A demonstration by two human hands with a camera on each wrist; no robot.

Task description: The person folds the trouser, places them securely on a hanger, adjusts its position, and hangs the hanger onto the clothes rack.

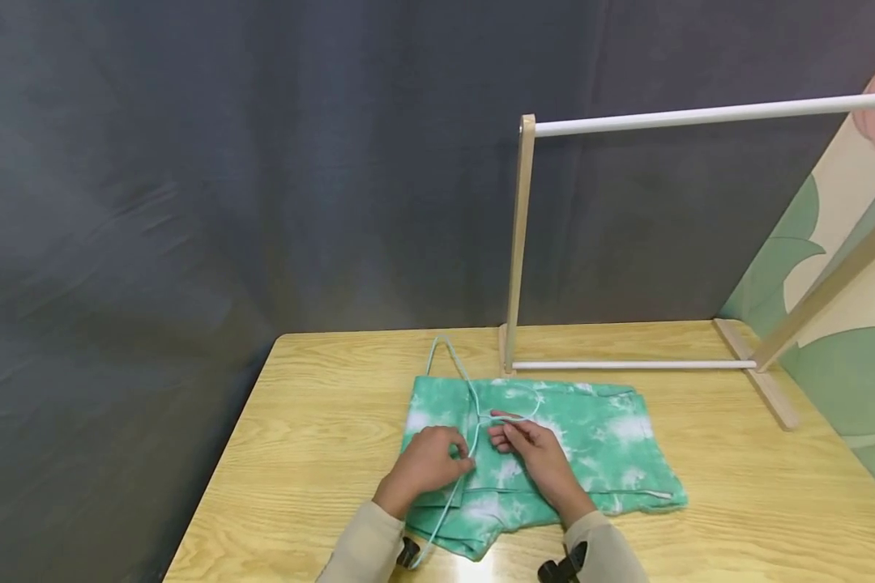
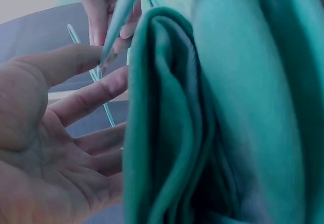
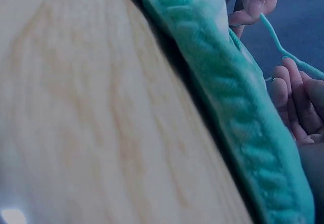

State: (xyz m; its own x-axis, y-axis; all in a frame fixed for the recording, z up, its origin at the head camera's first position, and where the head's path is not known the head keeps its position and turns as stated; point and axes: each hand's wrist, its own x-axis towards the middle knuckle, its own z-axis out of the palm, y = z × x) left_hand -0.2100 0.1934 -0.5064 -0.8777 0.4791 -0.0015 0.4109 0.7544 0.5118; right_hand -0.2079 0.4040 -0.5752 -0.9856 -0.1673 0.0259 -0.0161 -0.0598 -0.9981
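A green-and-white tie-dye garment [image 1: 598,445] lies folded flat on the table. Along its left part runs a thin light-green cord [image 1: 475,401], with a bend beyond the garment's far edge and another near the left wrist. My left hand [image 1: 430,461] is over the garment's left part, the cord between its thumb and index finger; its other fingers [image 2: 98,140] are extended beside the folded layers. Just right of it, my right hand [image 1: 535,457] holds a stretch of cord at its fingertips [image 3: 287,64], fingers bent. A loop of cord extends beyond those fingertips.
A rack with pale wooden posts [image 1: 520,243] and a white top rail [image 1: 700,115] stands at the back right, its lower bar [image 1: 634,365] just behind the garment. A dark curtain [image 1: 335,162] hangs behind the wooden table [image 1: 299,437]. A patterned panel [image 1: 853,324] borders the right side.
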